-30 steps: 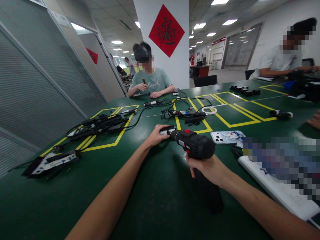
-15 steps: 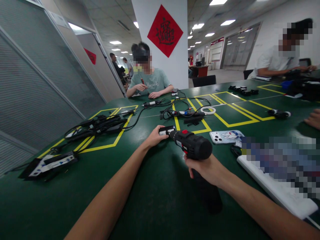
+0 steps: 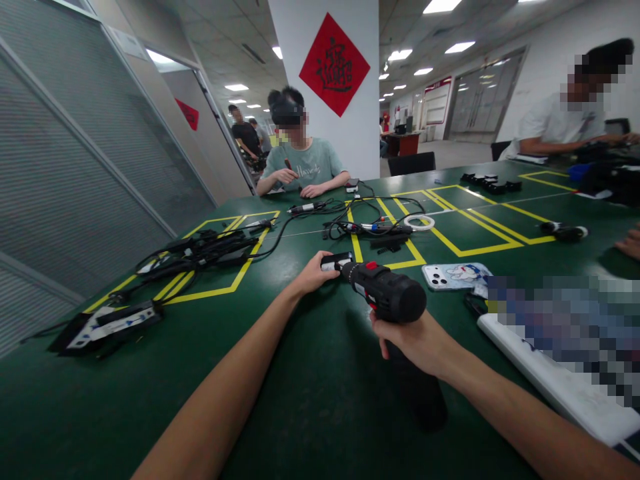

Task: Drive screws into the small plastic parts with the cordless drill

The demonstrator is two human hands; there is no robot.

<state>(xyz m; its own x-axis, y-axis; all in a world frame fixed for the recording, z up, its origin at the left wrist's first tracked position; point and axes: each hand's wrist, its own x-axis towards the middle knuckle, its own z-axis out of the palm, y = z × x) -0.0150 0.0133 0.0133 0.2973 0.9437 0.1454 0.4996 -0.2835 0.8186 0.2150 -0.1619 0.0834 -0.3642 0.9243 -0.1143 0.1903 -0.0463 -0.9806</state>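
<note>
Black plastic, with red accents, marks the power drill in your right hand, your fingers wrapped around its handle. Your left hand has a narrow grip on the left end of a small black-and-white block, low over the green table. Mind the angle between the 2: the block's long axis runs roughly left to right, while the drill's barrel slants away from you and leftward, its nose meeting the block's right part in view. You cannot tell from here whether the bit is seated or just beside it. Your left hand is the nearer 1 to the block; your right sits back behind the drill's nose. Right of the drill lies a phone, and black cables spread well to the left.
</note>
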